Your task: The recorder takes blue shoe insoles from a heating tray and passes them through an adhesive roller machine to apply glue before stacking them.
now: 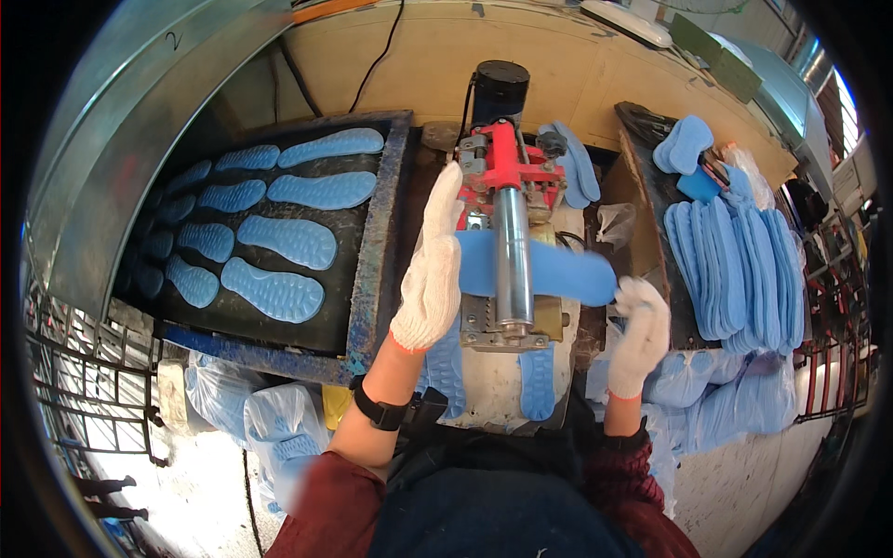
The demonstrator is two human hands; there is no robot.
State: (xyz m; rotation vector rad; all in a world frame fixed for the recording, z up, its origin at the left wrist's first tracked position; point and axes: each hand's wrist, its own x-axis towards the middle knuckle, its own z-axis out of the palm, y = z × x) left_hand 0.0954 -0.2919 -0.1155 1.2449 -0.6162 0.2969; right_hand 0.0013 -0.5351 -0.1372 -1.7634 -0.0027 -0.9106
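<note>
Dark apron (pixel 502 507) seen closest. Smooth blue insole (pixel 572 272), blurred, laid crosswise beneath shiny steel roller (pixel 512 251); rolling pass judged under way. Left hand (pixel 434 265), knit-gloved, held straight-fingered by insole's left end, nothing seen grasped; right hand (pixel 642 325) curled at right tip, grip cannot be told. Level guiding seemingly called for. Bumpy insoles (pixel 286 242) spread on blue-rimmed worktop (pixel 377 251).

Black cable (pixel 378 62) along tan wall (pixel 586 70), white oblong fixture (pixel 625 23) near green panel (pixel 713 56)
</note>
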